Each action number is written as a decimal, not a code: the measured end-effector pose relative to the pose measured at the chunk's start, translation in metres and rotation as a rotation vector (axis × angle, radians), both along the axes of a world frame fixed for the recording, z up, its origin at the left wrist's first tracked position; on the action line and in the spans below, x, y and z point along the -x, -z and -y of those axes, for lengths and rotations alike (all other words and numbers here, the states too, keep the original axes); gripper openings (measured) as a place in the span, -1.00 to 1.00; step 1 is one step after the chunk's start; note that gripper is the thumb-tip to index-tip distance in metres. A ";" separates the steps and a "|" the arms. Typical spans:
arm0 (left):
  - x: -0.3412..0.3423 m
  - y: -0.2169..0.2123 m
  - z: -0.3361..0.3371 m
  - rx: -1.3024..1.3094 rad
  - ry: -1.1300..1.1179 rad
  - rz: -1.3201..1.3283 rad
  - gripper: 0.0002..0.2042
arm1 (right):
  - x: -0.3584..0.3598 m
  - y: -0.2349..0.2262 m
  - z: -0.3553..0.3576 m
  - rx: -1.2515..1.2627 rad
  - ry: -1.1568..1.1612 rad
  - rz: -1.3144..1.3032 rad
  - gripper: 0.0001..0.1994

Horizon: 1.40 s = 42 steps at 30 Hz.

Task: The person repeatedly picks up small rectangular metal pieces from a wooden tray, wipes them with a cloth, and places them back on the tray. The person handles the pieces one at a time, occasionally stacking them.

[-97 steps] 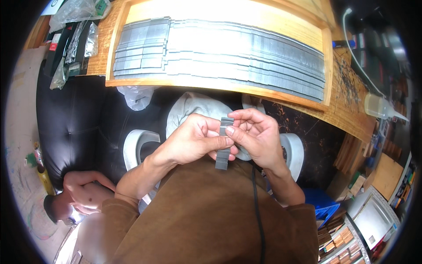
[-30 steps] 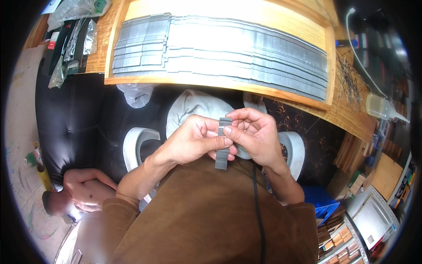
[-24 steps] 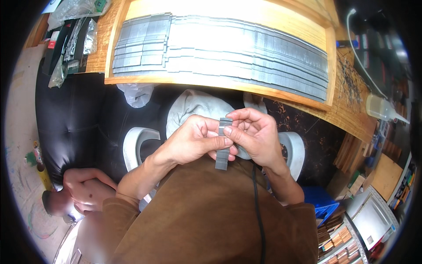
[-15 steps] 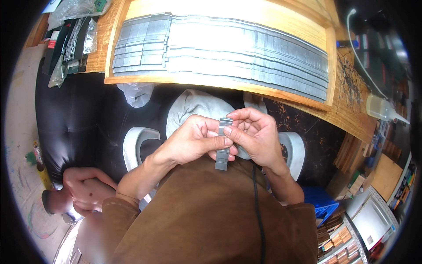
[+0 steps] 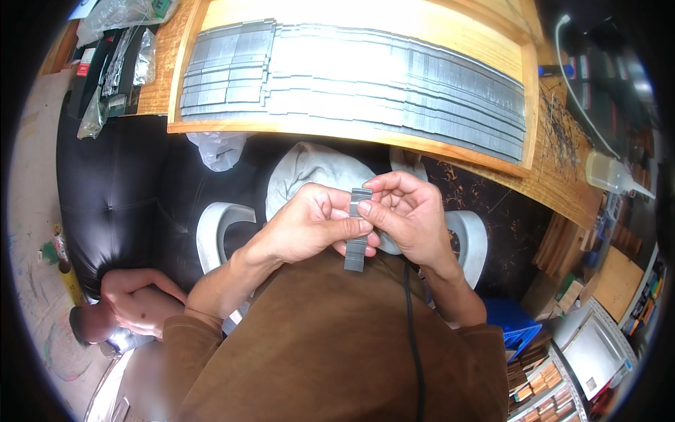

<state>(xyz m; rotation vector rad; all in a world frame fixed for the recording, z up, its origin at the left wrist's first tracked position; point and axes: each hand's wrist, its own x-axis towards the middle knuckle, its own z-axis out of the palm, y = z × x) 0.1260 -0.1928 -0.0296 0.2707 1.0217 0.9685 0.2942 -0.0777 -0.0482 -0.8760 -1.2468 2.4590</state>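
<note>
Bright, even daylight is being cast over the far tray (image 5: 351, 130), while edges are being bent and darkened by fisheye distortion, with the near left blurred.

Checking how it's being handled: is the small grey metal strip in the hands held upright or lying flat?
Upright: the small grey metal strip runs vertically, pinched between the left hand and right hand, its lower end hanging free.

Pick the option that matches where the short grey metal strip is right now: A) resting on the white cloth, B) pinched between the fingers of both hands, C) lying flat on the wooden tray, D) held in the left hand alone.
B: the short grey metal strip stands upright between the left hand and the right hand, whose fingertips pinch it from both sides, above the lap.
</note>
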 end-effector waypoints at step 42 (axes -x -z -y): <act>-0.001 0.003 0.005 -0.010 -0.010 -0.031 -0.80 | -0.004 -0.001 -0.003 -0.079 -0.052 0.075 -0.89</act>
